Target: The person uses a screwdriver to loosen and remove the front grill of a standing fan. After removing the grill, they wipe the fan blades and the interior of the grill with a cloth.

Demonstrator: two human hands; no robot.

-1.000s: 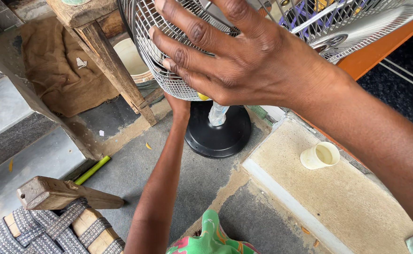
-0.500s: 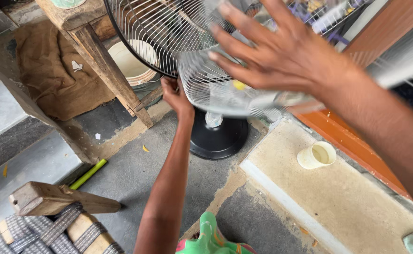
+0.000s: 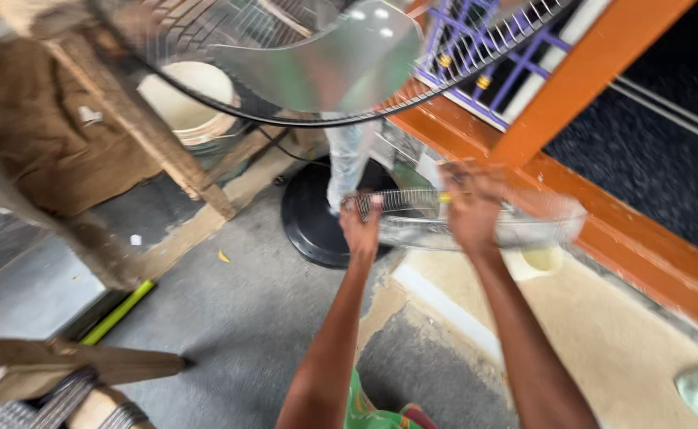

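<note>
A standing fan rises in front of me on a round black base (image 3: 309, 226), and its translucent blades (image 3: 325, 63) and rear wire guard (image 3: 206, 95) fill the top of the view. The fan's front wire grille (image 3: 540, 222) is off the fan and lies roughly flat, low above the floor beside the base. My left hand (image 3: 362, 230) grips the grille's near left rim. My right hand (image 3: 472, 210) holds its middle from above. The picture is blurred by motion.
A wooden bench leg (image 3: 142, 135) with brown cloth (image 3: 47, 127) stands at left, a cream bucket (image 3: 182, 103) behind it. A yellow-green stick (image 3: 118, 311) lies on the floor. An orange door frame (image 3: 603, 71), a small cup (image 3: 541, 256) and a wooden stool (image 3: 63, 369) are nearby.
The front grille has come away from the fan and moved down toward the floor in both hands. The bare blades now show at the top.
</note>
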